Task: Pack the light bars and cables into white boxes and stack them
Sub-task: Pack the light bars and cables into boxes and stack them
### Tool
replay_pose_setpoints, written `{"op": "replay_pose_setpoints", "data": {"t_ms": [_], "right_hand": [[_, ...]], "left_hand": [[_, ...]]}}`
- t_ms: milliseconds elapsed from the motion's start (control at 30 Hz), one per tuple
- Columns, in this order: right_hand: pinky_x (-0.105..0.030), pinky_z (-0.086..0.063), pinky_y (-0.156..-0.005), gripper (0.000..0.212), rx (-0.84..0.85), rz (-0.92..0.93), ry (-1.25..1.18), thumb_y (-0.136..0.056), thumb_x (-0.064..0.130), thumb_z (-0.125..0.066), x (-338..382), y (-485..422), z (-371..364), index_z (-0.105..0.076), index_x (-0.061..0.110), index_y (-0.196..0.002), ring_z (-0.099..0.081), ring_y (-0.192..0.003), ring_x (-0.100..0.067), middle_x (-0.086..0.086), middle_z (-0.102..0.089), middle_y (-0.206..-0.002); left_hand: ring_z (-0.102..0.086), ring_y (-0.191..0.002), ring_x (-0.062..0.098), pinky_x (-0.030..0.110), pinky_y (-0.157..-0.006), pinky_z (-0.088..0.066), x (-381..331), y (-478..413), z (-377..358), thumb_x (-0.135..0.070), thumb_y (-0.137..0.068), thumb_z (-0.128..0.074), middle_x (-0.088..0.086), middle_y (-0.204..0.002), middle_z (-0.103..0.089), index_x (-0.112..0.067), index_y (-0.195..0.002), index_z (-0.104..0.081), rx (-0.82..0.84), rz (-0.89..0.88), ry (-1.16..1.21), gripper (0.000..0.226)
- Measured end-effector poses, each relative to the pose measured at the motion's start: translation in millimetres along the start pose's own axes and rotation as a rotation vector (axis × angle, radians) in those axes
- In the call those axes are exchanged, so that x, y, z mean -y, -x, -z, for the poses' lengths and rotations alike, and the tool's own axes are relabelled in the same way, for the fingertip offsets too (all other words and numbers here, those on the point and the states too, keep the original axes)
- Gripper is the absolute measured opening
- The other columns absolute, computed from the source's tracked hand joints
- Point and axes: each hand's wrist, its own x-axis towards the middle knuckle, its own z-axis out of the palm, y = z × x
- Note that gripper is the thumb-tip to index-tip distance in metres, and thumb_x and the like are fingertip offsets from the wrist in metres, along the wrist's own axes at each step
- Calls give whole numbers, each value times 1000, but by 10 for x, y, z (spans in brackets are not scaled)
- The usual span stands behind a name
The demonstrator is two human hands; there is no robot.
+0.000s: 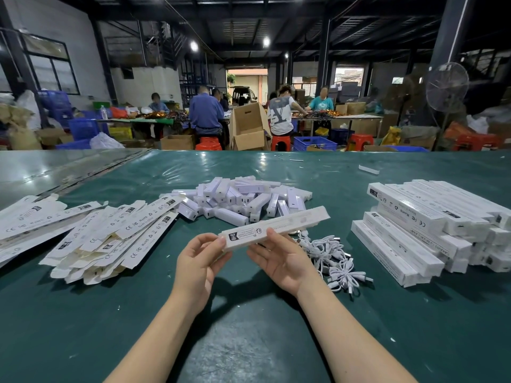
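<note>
A long white box (287, 223) hangs above the green table (249, 327), tilted up to the right. My left hand (197, 261) pinches its near left end. My right hand (279, 257) holds it from below near the middle, fingers curled round it. Behind the box lies a heap of white light bars (240, 199). A tangle of white cables (331, 258) lies just right of my right hand. Flat unfolded boxes (105, 233) are spread at the left. Packed white boxes (425, 228) are stacked at the right.
One loose white piece (368, 169) lies far back on the table. Beyond the table's far edge, several people sit at other benches among cardboard cartons (249, 128), blue crates and red stools. A standing fan (446, 87) is at the back right.
</note>
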Motion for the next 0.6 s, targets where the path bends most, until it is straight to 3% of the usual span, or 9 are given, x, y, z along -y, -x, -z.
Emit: {"op": "replay_pose_setpoints", "data": {"t_ms": [133, 300, 600], "right_hand": [[-31, -57, -65, 31, 33, -17, 11, -70, 13, -61, 3, -1, 15, -58, 3, -100, -70, -74, -25, -13, -72, -83], [-29, -57, -63, 36, 33, -24, 5, -69, 12, -59, 3, 4, 9, -56, 2, -103, -70, -72, -24, -13, -72, -81], [-28, -57, -63, 33, 40, -32, -13, -70, 11, -57, 4, 21, 8, -58, 2, -102, -70, -73, -25, -14, -73, -82]], "left_hand": [[-63, -54, 2, 18, -56, -54, 10, -16, 15, -1, -83, -56, -5, -61, -68, -14, -73, -53, -2, 44, -6, 17], [-60, -54, -2, 23, -66, -43, 30, -32, 41, -6, -83, -60, -10, -61, -67, -18, -73, -59, -55, 34, -72, 15], [-61, -53, -2, 21, -62, -45, 32, -41, 55, -8, -83, -61, -10, -60, -68, -20, -71, -59, -71, 48, -46, 17]]}}
